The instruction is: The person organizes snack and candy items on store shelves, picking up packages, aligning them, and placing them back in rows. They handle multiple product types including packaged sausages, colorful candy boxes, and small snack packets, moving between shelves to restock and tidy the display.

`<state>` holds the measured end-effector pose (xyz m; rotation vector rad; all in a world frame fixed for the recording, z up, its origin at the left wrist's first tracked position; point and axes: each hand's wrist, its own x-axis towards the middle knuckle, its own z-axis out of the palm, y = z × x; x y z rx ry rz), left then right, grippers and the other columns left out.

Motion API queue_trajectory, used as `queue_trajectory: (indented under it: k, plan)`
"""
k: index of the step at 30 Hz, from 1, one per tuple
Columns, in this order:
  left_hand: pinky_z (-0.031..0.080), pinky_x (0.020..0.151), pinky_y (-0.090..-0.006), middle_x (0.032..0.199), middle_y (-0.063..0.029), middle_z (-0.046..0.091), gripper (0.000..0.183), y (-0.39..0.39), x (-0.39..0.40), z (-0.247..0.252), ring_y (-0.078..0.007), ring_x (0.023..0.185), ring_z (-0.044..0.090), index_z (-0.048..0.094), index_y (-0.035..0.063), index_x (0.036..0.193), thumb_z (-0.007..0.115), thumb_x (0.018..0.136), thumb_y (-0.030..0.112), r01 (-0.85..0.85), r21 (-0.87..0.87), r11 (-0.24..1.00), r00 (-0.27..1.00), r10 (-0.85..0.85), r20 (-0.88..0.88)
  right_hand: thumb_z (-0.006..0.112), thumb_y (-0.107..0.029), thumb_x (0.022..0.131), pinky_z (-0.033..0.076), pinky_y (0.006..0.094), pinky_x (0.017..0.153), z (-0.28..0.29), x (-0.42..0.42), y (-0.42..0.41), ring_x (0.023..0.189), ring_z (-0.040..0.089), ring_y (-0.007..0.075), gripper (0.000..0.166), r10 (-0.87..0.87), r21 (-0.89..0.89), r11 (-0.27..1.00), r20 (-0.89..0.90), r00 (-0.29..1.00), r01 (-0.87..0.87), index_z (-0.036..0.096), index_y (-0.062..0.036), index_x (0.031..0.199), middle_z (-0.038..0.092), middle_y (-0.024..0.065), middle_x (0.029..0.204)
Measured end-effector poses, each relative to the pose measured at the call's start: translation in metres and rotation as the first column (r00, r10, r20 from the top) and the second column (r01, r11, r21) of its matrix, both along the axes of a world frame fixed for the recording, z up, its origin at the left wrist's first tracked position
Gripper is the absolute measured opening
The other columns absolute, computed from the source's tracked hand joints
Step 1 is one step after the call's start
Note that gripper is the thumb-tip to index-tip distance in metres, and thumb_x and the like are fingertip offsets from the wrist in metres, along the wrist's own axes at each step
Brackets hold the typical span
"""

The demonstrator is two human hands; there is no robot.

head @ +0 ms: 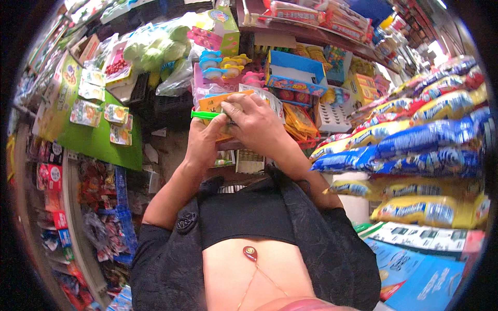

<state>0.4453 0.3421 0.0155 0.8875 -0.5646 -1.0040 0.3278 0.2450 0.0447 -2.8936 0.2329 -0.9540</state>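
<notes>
In front of my chest, both hands are on a flat orange package (210, 102) that bears dark printing. My left hand (200, 142) grips its near left side, the thumb pressing along a slim bright green plastic piece (204, 115) that juts out to the left. My right hand (258, 120) lies over the package's right part with its fingers bent onto the top face. The fingers cover much of the package, and what lies under them is hidden. Just beyond are stacked blue (212, 64), yellow and pink toy-shaped containers, close to the package's far edge.
A blue open-topped display box (297, 74) stands beyond my right hand. Beside that hand, a red basket (311, 143) holds orange packets (299, 118). Snack bags (420, 136) are piled at the right. Cabbages (161, 52) and a green board (93, 136) with small packets are at the left.
</notes>
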Motion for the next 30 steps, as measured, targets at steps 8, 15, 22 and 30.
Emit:
queue_trajectory:
  k: [8, 15, 22, 30]
  plan:
    - [0.056, 0.079, -0.0363, 0.101, -0.0115, 0.063, 0.025, 0.0, 0.024, -0.008, -0.0199, 0.086, 0.066, 0.055, -0.003, 0.109, 0.058, 0.086, 0.006, -0.109, -0.037, 0.993, 0.988, 0.104, -0.111, 0.066, -0.008, 0.074, 0.042, 0.0455, 0.086, -0.021, -0.034, -0.088, 0.106, 0.054, 0.0297, 0.032, -0.454, 0.029, 0.891, 0.007, 0.891, 0.454, 0.063, -0.007, 0.106, 0.061, 0.0102, 0.108]
    - [0.055, 0.077, -0.0373, 0.098, -0.0111, 0.063, 0.027, 0.013, 0.08, -0.014, -0.022, 0.085, 0.065, 0.054, -0.0014, 0.107, 0.057, 0.086, 0.016, -0.218, -0.018, 0.976, 0.976, 0.218, 0.004, 0.057, -0.008, 0.077, 0.04, 0.0611, 0.084, -0.072, -0.039, -0.146, 0.105, 0.054, 0.0302, 0.03, -0.781, -0.057, 0.617, -0.161, 0.603, 0.785, 0.06, -0.0112, 0.107, 0.06, 0.0088, 0.107]
    - [0.052, 0.078, -0.0334, 0.099, -0.0086, 0.061, 0.028, 0.026, 0.127, -0.02, -0.0182, 0.085, 0.063, 0.052, -0.0005, 0.107, 0.055, 0.088, 0.02, -0.226, 0.038, 0.973, 0.974, 0.225, 0.024, 0.06, -0.005, 0.072, 0.046, 0.0517, 0.077, -0.085, -0.038, -0.149, 0.1, 0.054, 0.0325, 0.024, -0.818, -0.012, 0.573, -0.065, 0.571, 0.82, 0.062, -0.0081, 0.096, 0.062, 0.0103, 0.098]
    - [0.052, 0.078, -0.0336, 0.095, -0.0069, 0.062, 0.023, 0.024, 0.162, -0.042, -0.0169, 0.085, 0.063, 0.055, 0.0001, 0.104, 0.059, 0.087, 0.015, -0.188, 0.064, 0.98, 0.979, 0.192, -0.063, 0.056, 0.006, 0.064, 0.048, 0.043, 0.073, -0.072, -0.043, -0.156, 0.092, 0.055, 0.0334, 0.028, -0.746, -0.045, 0.657, 0.104, 0.658, 0.753, 0.062, -0.0046, 0.089, 0.061, 0.013, 0.09]
